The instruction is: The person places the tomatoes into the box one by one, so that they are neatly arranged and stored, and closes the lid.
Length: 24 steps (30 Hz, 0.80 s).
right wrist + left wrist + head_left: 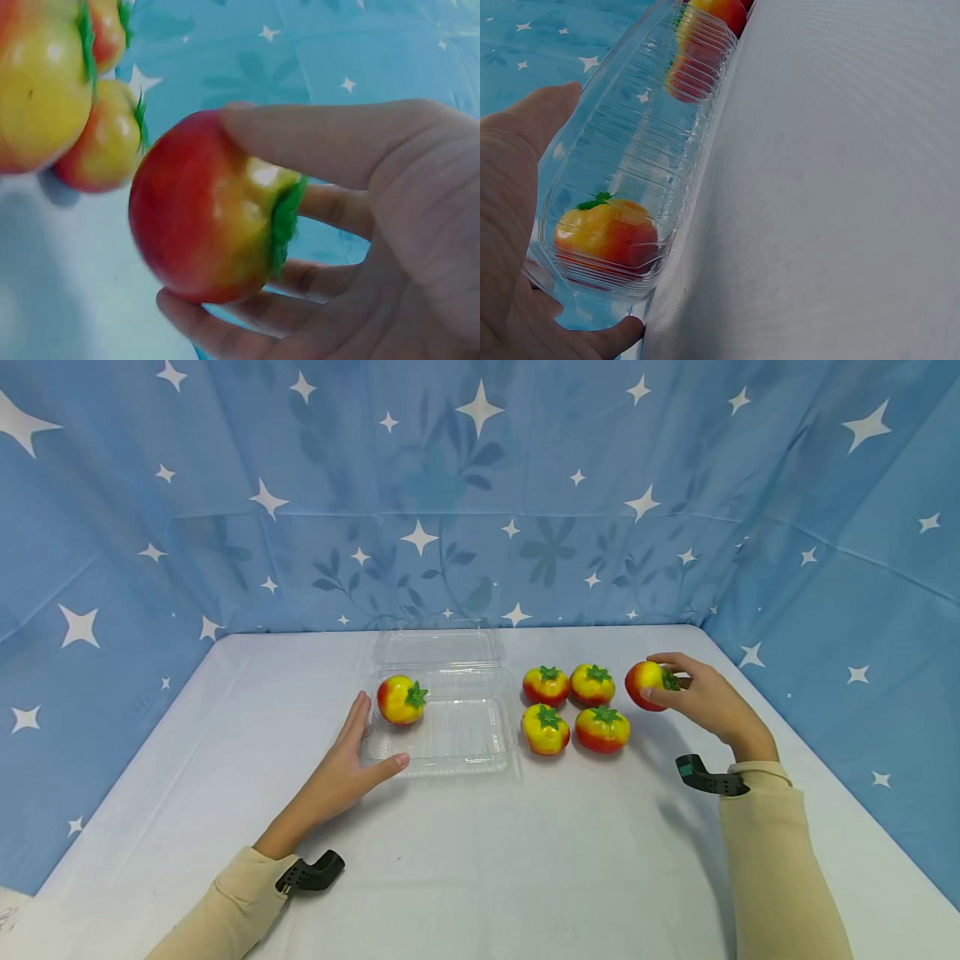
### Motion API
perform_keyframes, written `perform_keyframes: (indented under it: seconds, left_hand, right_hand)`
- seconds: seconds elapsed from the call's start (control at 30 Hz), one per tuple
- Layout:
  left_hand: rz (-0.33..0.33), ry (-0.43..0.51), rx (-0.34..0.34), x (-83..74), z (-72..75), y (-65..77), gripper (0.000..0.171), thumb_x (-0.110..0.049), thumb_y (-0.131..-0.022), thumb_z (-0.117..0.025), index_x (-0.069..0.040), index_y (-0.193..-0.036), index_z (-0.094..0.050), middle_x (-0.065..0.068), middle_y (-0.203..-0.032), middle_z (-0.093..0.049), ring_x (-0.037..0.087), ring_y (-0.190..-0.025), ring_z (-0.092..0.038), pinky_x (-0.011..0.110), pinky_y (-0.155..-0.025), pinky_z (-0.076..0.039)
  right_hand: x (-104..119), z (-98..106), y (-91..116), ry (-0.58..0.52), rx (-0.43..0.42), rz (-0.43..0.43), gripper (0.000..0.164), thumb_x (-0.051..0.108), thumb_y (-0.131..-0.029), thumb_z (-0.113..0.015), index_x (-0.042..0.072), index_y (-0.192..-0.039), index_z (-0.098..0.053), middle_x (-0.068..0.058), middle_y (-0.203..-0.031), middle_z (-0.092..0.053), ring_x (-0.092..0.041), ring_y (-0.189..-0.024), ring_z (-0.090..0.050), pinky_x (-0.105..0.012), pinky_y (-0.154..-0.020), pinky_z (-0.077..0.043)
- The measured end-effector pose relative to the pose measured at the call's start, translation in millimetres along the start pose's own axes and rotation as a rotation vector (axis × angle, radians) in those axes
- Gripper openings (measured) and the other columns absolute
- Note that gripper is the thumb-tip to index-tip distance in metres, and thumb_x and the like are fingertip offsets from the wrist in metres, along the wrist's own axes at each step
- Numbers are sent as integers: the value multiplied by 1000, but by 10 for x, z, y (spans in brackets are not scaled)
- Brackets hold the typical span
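In the head view my right hand (701, 693) holds a red-and-yellow toy tomato (643, 685) at the right of the table. The right wrist view shows the thumb on one side of this tomato (202, 210) and fingers around the other, its green leafy top toward the palm. My left hand (352, 768), fingers straight and thumb spread, is at the left side of a clear plastic clamshell box (465, 764). Inside the box, at its left end, sits one toy tomato (400, 700), seen through the wall in the left wrist view. The box's lid (438, 647) is folded back.
Between the box and my right hand, several more toy tomatoes stand in two rows, among them a back-left one (545, 687) and a front-right one (602, 731). A white cloth covers the table (480, 860). Blue star-patterned curtain (480, 485) rises behind and at the sides.
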<state>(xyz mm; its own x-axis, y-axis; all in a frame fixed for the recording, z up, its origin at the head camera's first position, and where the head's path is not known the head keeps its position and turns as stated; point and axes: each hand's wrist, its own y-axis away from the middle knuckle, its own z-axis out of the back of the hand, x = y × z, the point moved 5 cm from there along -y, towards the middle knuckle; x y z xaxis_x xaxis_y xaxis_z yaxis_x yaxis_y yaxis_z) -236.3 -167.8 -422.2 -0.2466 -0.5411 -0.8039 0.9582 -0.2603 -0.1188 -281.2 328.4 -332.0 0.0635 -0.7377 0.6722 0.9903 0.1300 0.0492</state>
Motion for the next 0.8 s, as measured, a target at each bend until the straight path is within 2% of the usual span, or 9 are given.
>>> perform_keyframes:
  seconds: [0.2,0.4,0.8]
  left_hand:
    - [-2,6,0,-24,9,9,116,-50,-97,-77,-8,-172,1,9,-179,6,37,-163,-9,64,-126,-13]
    - [6,6,2,-11,12,10,117,-51,-97,-76,-8,-172,2,9,-179,7,37,-163,-11,64,-126,-15]
    - [13,12,2,-2,1,-1,117,-54,-97,-76,-8,-173,1,7,-179,7,36,-162,-17,63,-127,-15]
  right_hand:
    - [84,-27,-24,-104,-32,21,67,34,-107,-68,10,-163,-42,-24,-159,-45,-52,-143,-44,-80,-111,-33]
    - [163,-73,-60,-123,-36,31,69,35,-105,-69,11,-164,-43,-23,-158,-48,-49,-141,-46,-79,-111,-34]
    - [215,-144,-105,-161,-30,56,70,36,-104,-70,10,-163,-43,-26,-160,-43,-51,-140,-46,-77,-111,-37]
